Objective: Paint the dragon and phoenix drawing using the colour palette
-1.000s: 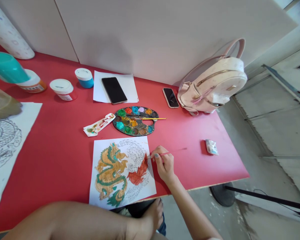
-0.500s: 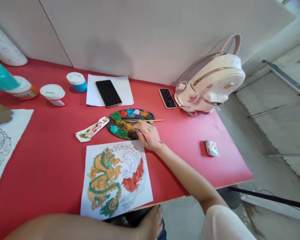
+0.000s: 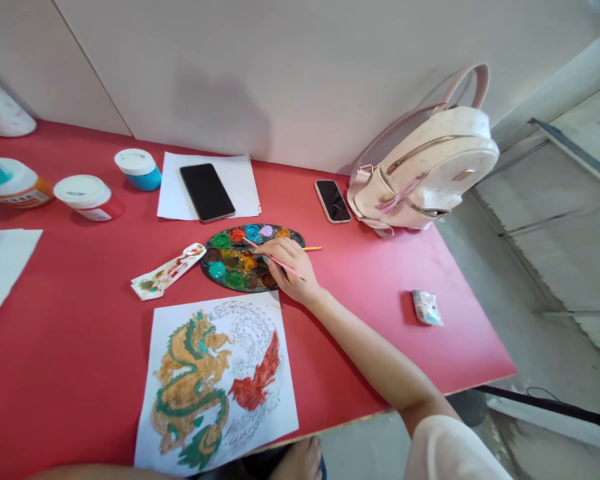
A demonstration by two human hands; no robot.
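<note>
My right hand is closed around a thin pink paintbrush. The brush tip is over the palette, beside the red paint well. This dark oval palette holds several colours of wet paint. A yellow-handled paintbrush lies across it, partly hidden under my hand. Below is a sheet with a line drawing: a dragon painted gold and green, and a red bird. My left hand shows only partly at the bottom edge, below the table, its fingers unclear.
A paint-stained tissue lies left of the palette. Behind are a black phone on white paper, a second phone and a pink backpack. Paint jars stand back left. A small packet sits right.
My right hand has moved the pink brush's tip up the palette, from the lower middle wells to beside the red one. The view has shifted slightly; my left forearm shows less.
</note>
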